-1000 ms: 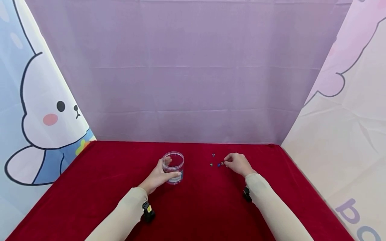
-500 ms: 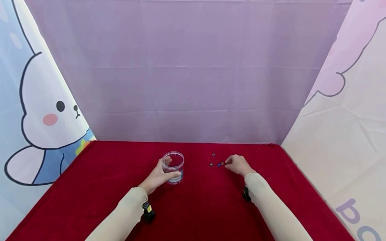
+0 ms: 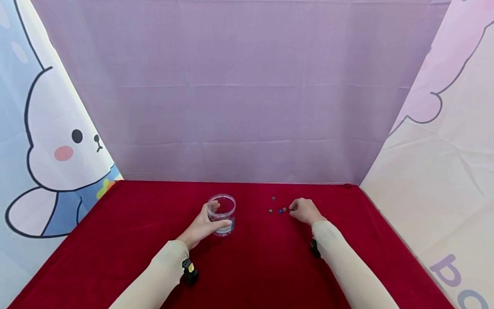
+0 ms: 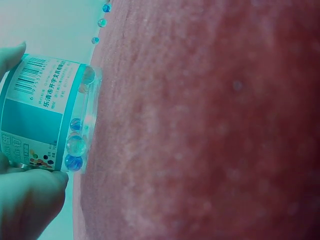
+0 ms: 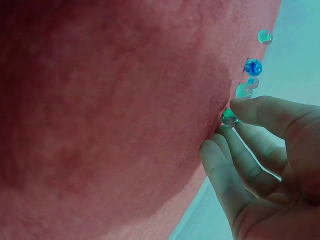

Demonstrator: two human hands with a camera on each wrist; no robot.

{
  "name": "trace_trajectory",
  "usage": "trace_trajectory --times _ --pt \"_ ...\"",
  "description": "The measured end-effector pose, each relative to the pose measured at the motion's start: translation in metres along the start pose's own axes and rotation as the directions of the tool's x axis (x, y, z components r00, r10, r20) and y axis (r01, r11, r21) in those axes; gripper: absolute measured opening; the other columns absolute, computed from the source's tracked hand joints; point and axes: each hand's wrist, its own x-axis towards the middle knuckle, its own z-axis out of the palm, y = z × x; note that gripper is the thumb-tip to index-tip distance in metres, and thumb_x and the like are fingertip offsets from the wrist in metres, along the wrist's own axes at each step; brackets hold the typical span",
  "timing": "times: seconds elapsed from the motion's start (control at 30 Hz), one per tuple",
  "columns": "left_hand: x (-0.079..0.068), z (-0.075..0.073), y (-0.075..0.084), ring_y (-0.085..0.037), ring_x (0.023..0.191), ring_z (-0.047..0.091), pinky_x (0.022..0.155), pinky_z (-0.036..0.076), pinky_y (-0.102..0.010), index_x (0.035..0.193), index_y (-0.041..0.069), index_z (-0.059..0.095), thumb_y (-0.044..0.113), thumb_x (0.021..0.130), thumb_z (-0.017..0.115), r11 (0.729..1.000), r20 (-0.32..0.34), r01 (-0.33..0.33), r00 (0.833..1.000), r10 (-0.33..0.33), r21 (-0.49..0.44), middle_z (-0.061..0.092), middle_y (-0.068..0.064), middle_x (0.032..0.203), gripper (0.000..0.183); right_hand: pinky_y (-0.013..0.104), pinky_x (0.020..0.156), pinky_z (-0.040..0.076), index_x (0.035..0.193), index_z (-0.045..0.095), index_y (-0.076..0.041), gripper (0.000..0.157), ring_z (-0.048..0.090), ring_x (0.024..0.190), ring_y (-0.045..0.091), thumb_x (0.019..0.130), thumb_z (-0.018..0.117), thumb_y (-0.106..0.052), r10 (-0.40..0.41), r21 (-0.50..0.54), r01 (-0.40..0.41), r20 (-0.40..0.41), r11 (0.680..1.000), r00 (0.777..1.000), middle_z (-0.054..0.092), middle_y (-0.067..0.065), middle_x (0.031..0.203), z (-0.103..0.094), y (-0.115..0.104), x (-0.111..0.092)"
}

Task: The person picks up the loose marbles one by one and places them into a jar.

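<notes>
My left hand [image 3: 201, 226] grips a clear plastic jar [image 3: 227, 211], its thumb across the front. The jar stands upright and lidless on the red cloth. In the left wrist view a printed label [image 4: 35, 90] wraps its side, and several glass marbles [image 4: 74, 146] lie at its bottom. Over to the right, my right hand [image 3: 305, 211] pinches a green and clear marble [image 5: 230, 118] between thumb and fingertips, down at the cloth. Just left of those fingertips lie several loose marbles, among them a blue marble [image 3: 280, 211] and a greenish marble [image 3: 270, 211].
Red cloth [image 3: 254, 262] covers the table. A plain purple curtain [image 3: 247, 94] hangs behind its far edge. Printed cartoon sheets stand on the left [image 3: 58, 171] and right [image 3: 444, 171]. One marble [image 3: 273, 198] lies farther back than the others.
My right hand has drawn back slightly to the right, opening a small gap from the loose marbles. The left hand and jar have stayed in place.
</notes>
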Motion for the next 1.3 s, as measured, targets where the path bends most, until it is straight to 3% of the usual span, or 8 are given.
trace_trajectory --times 0.23,0.83,1.3 --pt "-0.0001 -0.0003 -0.0001 -0.032 0.144 0.029 0.111 0.033 -0.057 0.152 0.016 0.025 0.036 0.080 0.086 1.000 0.006 -0.007 1.000 0.007 -0.012 0.032 -0.008 0.157 0.096 0.038 0.076 0.057 0.098 0.072 -0.002 0.008 0.064 0.085 0.023 0.090 0.072 -0.005 -0.009 -0.023 0.008 -0.031 1.000 0.999 0.068 0.008 0.091 0.0030 0.0010 -0.0003" --pt "0.0004 0.0001 0.0009 -0.031 0.142 0.031 0.110 0.034 -0.057 0.151 0.016 0.026 0.037 0.079 0.086 1.000 0.001 0.000 1.000 0.000 0.007 0.033 -0.008 0.157 0.097 0.039 0.078 0.056 0.098 0.072 -0.003 0.007 0.065 0.087 0.023 0.092 0.071 -0.006 -0.020 -0.033 0.020 -0.020 0.999 1.000 0.068 0.008 0.091 0.0014 -0.0007 -0.0039" --pt "-0.0013 0.0002 0.0017 -0.031 0.142 0.031 0.110 0.034 -0.058 0.151 0.016 0.025 0.038 0.079 0.086 1.000 0.003 0.000 1.000 0.000 0.011 0.032 -0.008 0.157 0.097 0.038 0.077 0.056 0.098 0.071 -0.005 0.007 0.065 0.087 0.021 0.092 0.072 -0.007 -0.046 0.023 0.047 -0.037 0.999 0.998 0.068 0.006 0.092 0.0040 -0.0020 -0.0062"
